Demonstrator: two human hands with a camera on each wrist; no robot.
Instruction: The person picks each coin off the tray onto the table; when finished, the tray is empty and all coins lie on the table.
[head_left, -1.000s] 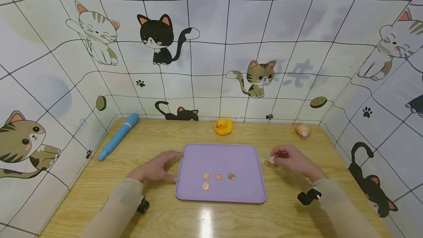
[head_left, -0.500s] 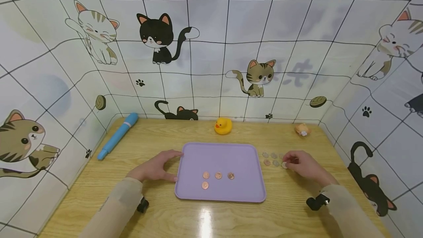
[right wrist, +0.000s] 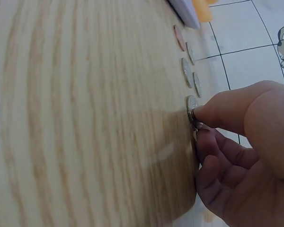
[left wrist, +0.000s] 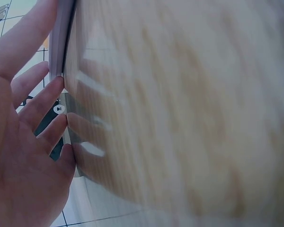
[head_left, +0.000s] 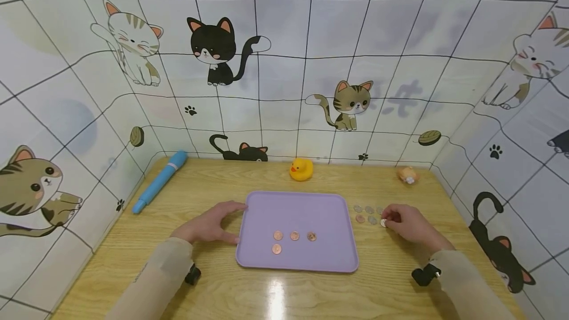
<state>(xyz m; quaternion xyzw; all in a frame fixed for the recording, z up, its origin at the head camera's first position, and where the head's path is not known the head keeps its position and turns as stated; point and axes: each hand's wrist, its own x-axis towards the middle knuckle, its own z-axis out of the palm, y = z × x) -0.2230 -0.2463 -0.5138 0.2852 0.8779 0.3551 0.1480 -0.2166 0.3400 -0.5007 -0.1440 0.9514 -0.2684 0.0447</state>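
My left hand point(head_left: 208, 225) touches the left rim of a purple tray point(head_left: 306, 258) with its thumb and fingers spread. Flat in the tray lie several copper coins point(head_left: 295, 236). On the wooden table, right of the tray, several silver coins point(head_left: 369, 209) and one copper coin point(head_left: 360, 219) are laid out in two short rows. My right hand point(head_left: 406, 222) is at the right end of these rows. Its thumb and fingers pinch a silver coin point(right wrist: 192, 106) at the tabletop. The curled fingers partly hide that coin in the right wrist view.
Behind the tray sits a yellow rubber duck point(head_left: 301, 169). A blue marker-shaped stick point(head_left: 160, 181) lies at the back left, and a small orange-brown toy point(head_left: 407, 175) at the back right. Cat-print sheeting point(head_left: 284, 78) encloses the table's back and sides.
My right hand has moved right and slightly nearer along the rows of coins, uncovering several that it hid before. My left hand and the tray stay in place.
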